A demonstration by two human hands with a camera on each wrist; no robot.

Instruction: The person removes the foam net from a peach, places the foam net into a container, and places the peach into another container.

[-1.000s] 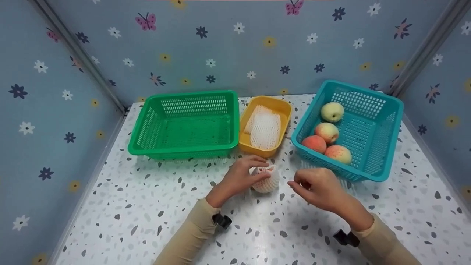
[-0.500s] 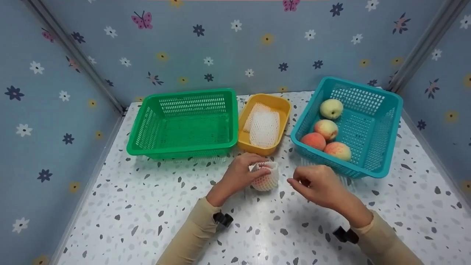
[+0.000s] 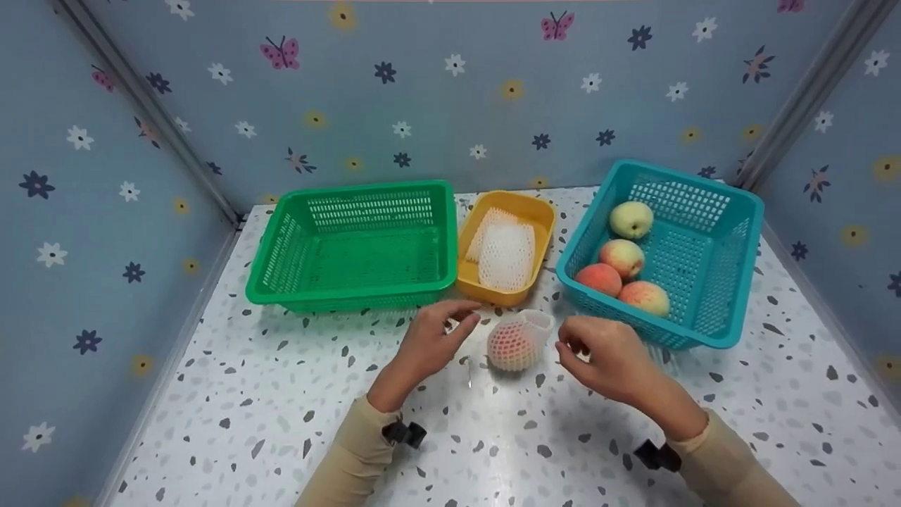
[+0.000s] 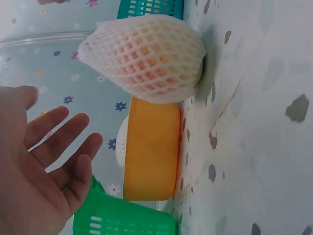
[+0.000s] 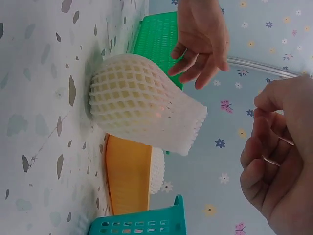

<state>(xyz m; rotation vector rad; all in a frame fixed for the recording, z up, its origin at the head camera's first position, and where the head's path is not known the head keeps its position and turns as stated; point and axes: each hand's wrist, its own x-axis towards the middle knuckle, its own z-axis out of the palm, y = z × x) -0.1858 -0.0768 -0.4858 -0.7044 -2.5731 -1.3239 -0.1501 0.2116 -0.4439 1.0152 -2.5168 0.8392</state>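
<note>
A reddish-yellow peach in a white foam net (image 3: 514,343) rests on the table between my hands. Its loose net collar sticks up and leans right in the head view. My left hand (image 3: 428,339) is off to its left, touching nothing, with fingers relaxed and slightly bent. To the right, my right hand (image 3: 611,355) hovers near the collar with loosely curled fingers. The right wrist view shows nothing in that right hand (image 5: 283,152), and a gap between it and the netted peach (image 5: 129,93).
Behind the peach stands a yellow tray (image 3: 542,211) with white foam nets (image 3: 507,257). A green basket (image 3: 352,292) is at the back left. At the right, a blue basket (image 3: 732,282) holds several peaches (image 3: 644,299). Flowered walls (image 3: 450,91) enclose the table (image 3: 281,394).
My left hand has let go of the netted peach and drawn back left. The net collar now stands up and tips right. My right hand has barely moved.
</note>
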